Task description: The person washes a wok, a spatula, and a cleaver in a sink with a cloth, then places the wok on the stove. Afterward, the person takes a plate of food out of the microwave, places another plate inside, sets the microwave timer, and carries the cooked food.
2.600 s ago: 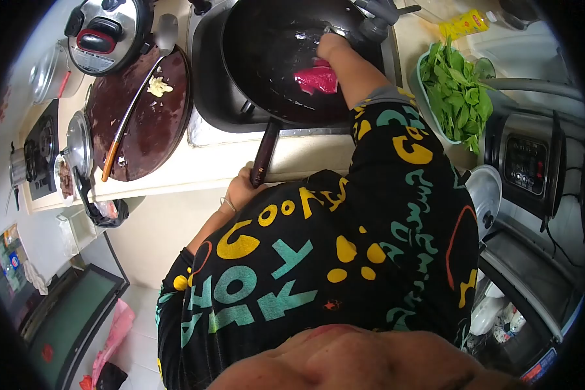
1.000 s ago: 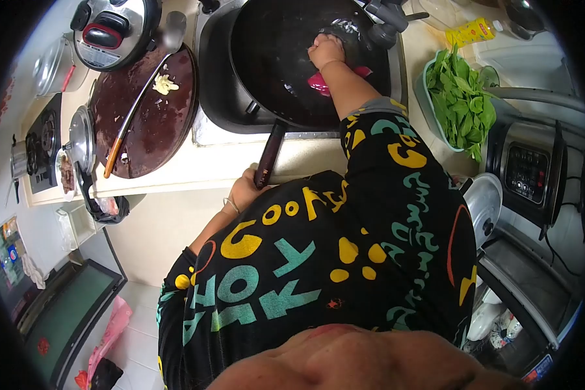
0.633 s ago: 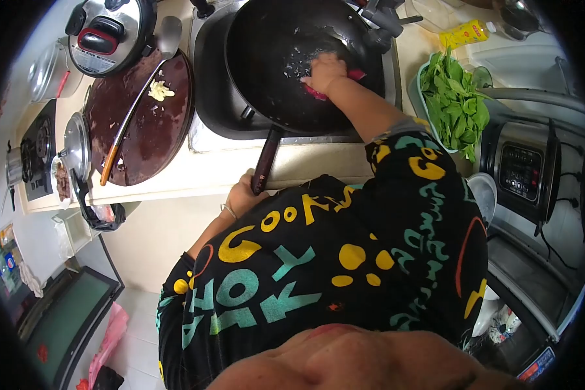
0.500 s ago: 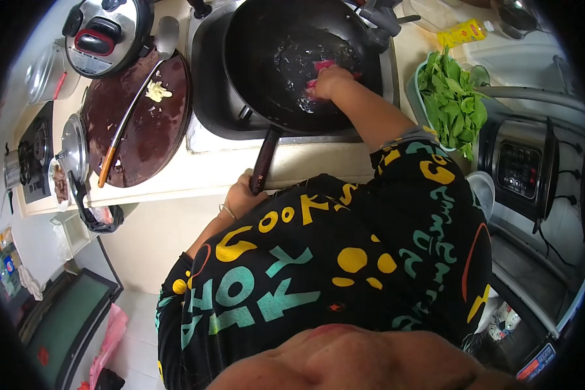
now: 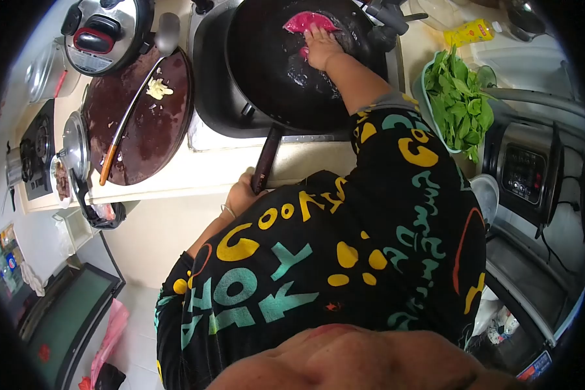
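Note:
A large black wok rests over the sink, its inside wet and shiny. My left hand is closed around the end of the wok's dark handle, close to my body. Inside the wok, my right hand holds a wet pink cloth against the far inner wall. The fingers reach forward over the cloth, and a small bit of pink shows beside the thumb. Part of the cloth is hidden beneath the palm.
Left of the sink, a round brown chopping board bears chopped pale pieces and a long-handled spatula. A pressure cooker stands behind. Right are leafy greens in a basin and a yellow bottle. The faucet overhangs the wok.
My right hand has slid with the pink cloth from the wok's right side up toward its far wall, and the cloth now spreads wider. My left hand stays on the handle.

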A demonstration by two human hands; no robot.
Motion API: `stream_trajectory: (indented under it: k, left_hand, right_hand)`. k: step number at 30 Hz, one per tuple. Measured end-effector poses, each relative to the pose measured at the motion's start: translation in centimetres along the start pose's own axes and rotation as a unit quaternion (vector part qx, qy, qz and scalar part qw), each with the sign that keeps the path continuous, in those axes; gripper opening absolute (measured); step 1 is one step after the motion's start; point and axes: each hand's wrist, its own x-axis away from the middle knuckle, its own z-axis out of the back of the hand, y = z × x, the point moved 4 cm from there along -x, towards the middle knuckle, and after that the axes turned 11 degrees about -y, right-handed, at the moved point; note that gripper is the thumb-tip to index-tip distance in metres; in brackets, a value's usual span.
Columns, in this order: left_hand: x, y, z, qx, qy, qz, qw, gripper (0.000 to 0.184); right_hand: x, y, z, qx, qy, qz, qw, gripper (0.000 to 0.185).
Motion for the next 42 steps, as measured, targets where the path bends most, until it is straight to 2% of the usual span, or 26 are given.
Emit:
stream_trajectory:
  k: [3, 5, 6, 11, 15, 17, 19, 21, 23, 26, 28, 29, 32, 34, 36, 39, 42]
  left_hand:
    - [-0.1, -0.2, 0.2, -0.011, 0.005, 0.021, 1.0, 0.049]
    - [0.1, 0.2, 0.3, -0.005, -0.008, 0.021, 1.0, 0.046]
    - [0.2, 0.5, 0.4, -0.001, -0.006, 0.016, 1.0, 0.046]
    - [0.7, 1.1, 0.7, 0.011, -0.006, -0.002, 1.0, 0.038]
    - [0.5, 0.7, 0.4, 0.036, -0.007, -0.016, 0.999, 0.038]
    - [0.6, 0.8, 0.6, 0.021, -0.004, -0.014, 1.0, 0.037]
    - [0.9, 1.4, 0.9, 0.025, -0.008, -0.004, 1.0, 0.037]
    - [0.9, 1.4, 0.9, 0.025, -0.015, 0.005, 1.0, 0.037]
    - [0.4, 0.9, 0.6, 0.022, -0.023, -0.011, 0.999, 0.04]
    - [-1.2, -1.4, -0.1, -0.025, 0.001, -0.058, 0.998, 0.047]
    - [-1.4, -1.9, -0.3, -0.037, 0.002, -0.029, 0.999, 0.049]
    - [-1.4, -1.8, -0.3, -0.046, 0.004, -0.004, 0.999, 0.052]
    - [-0.4, -0.3, 0.2, -0.013, -0.008, 0.029, 0.999, 0.052]
    - [0.2, 1.2, 0.7, 0.0, -0.015, 0.024, 1.0, 0.051]
    - [0.3, 1.3, 0.5, 0.018, -0.023, 0.026, 0.999, 0.05]
    - [0.0, 0.1, 0.4, 0.013, -0.007, 0.039, 0.999, 0.048]
    - [-0.3, 0.0, 0.4, -0.009, -0.023, 0.064, 0.998, 0.046]
  right_hand:
    - [1.9, 0.4, 0.7, 0.005, -0.049, -0.009, 0.999, 0.052]
    - [3.6, 0.4, 0.5, 0.056, -0.135, -0.02, 0.989, 0.051]
    - [4.0, 0.5, 0.4, 0.063, -0.133, -0.021, 0.989, 0.051]
    - [6.3, -0.1, -0.4, 0.013, -0.277, 0.028, 0.96, 0.048]
    - [9.0, -1.0, 0.5, -0.005, -0.283, 0.04, 0.958, 0.045]
    - [10.1, -2.3, 0.1, -0.072, -0.239, 0.114, 0.962, 0.05]
    - [10.4, -3.7, -0.4, -0.071, -0.234, 0.109, 0.964, 0.045]
    - [10.5, -5.6, 0.0, -0.142, -0.205, 0.167, 0.954, 0.042]
    - [9.8, -7.9, -0.9, -0.135, -0.115, 0.224, 0.958, 0.046]
    - [7.0, -10.9, -1.4, -0.189, -0.073, 0.244, 0.948, 0.055]
    - [4.4, -12.5, 0.0, -0.189, 0.049, 0.299, 0.934, 0.059]
    - [3.6, -13.2, 0.8, -0.192, 0.052, 0.298, 0.934, 0.059]
    - [1.0, -13.4, 4.6, -0.219, 0.12, 0.279, 0.927, 0.058]
    - [-1.2, -12.7, 6.7, -0.152, 0.161, 0.191, 0.956, 0.058]
    - [-4.5, -9.6, 6.4, -0.1, 0.147, 0.094, 0.98, 0.058]
    - [-5.8, -2.7, 5.1, -0.048, 0.069, -0.08, 0.993, 0.06]
    - [-3.2, 3.2, 2.6, 0.026, 0.047, -0.116, 0.992, 0.06]
